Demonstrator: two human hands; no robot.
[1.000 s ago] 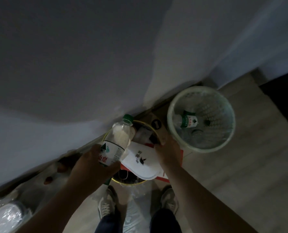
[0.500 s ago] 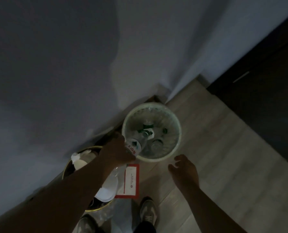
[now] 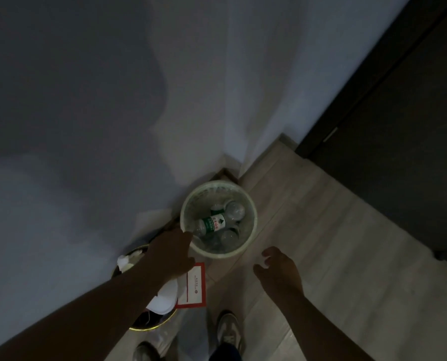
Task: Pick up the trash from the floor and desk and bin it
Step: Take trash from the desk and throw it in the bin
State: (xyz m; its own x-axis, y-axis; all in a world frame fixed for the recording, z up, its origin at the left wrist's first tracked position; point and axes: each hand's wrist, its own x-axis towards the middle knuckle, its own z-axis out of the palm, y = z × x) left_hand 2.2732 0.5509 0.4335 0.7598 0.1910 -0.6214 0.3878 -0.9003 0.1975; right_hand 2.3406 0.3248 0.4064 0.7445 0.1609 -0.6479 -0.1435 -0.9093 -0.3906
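Note:
A pale green mesh bin [image 3: 252, 231] stands on the wooden floor by the wall corner. Several clear plastic bottles lie inside, the top one a green-labelled bottle [image 3: 213, 224] lying slantwise. My left hand [image 3: 171, 254] hovers at the bin's left rim, fingers stretched toward the bottle's clear end and no longer wrapped round it. My right hand [image 3: 278, 273] hangs over the floor below and to the right of the bin, its fingers loosely curled and holding nothing.
A gold-rimmed bin [image 3: 144, 329] sits partly under my left forearm, holding crumpled white paper [image 3: 125, 263] and a white flat piece [image 3: 165, 298]. A red-bordered card [image 3: 194, 285] lies beside it. My shoes [image 3: 228, 328] are below. A dark door [image 3: 399, 131] is at right.
My left hand carried the bottle from the gold-rimmed bin over the mesh bin and let it go; the bottle now lies inside and the hand has drawn back a little. My right hand left the white piece.

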